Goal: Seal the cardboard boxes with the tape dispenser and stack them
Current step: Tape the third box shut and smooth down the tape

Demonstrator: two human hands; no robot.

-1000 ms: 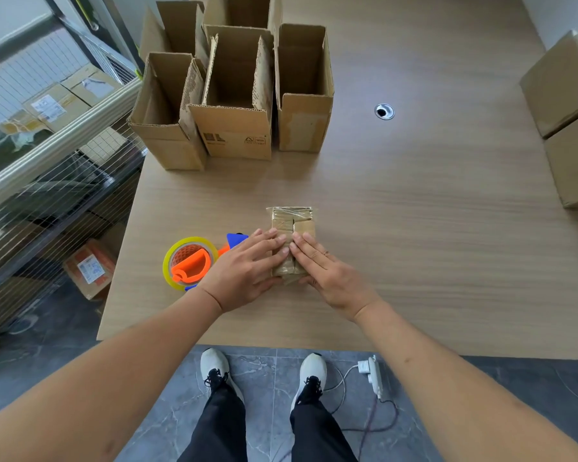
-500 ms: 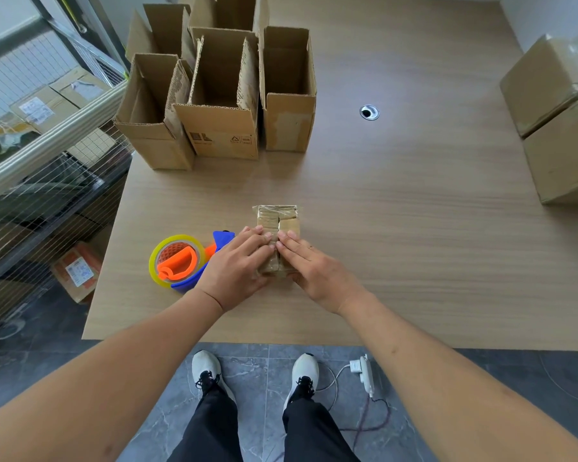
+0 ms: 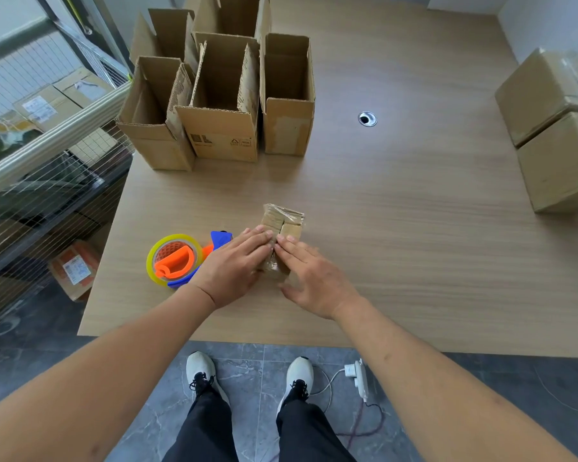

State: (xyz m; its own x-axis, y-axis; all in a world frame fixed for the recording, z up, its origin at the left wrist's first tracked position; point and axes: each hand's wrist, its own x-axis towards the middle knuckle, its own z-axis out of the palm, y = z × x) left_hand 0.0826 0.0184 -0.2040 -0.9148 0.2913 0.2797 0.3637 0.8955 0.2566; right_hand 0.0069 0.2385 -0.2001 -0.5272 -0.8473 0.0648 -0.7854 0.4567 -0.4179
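A small cardboard box (image 3: 286, 221) stands near the table's front edge, its closed top flaps covered with clear tape at the far end. My left hand (image 3: 234, 265) and my right hand (image 3: 311, 273) lie flat on its top, straight fingers pressing the flaps, fingertips meeting over the middle seam. The tape dispenser (image 3: 177, 260), orange and blue with a yellow-rimmed roll of clear tape, lies on the table just left of my left hand, held by neither hand.
Several open, empty cardboard boxes (image 3: 227, 105) stand upright at the table's back left. Two sealed boxes (image 3: 558, 128) are stacked at the right edge. A cable hole (image 3: 367, 119) sits mid-table. A wire shelf (image 3: 47, 155) with parcels stands left of the table (image 3: 414, 245).
Both hands stay pressed on the small box's top; the right hand has shifted slightly toward me. The view has moved a little.
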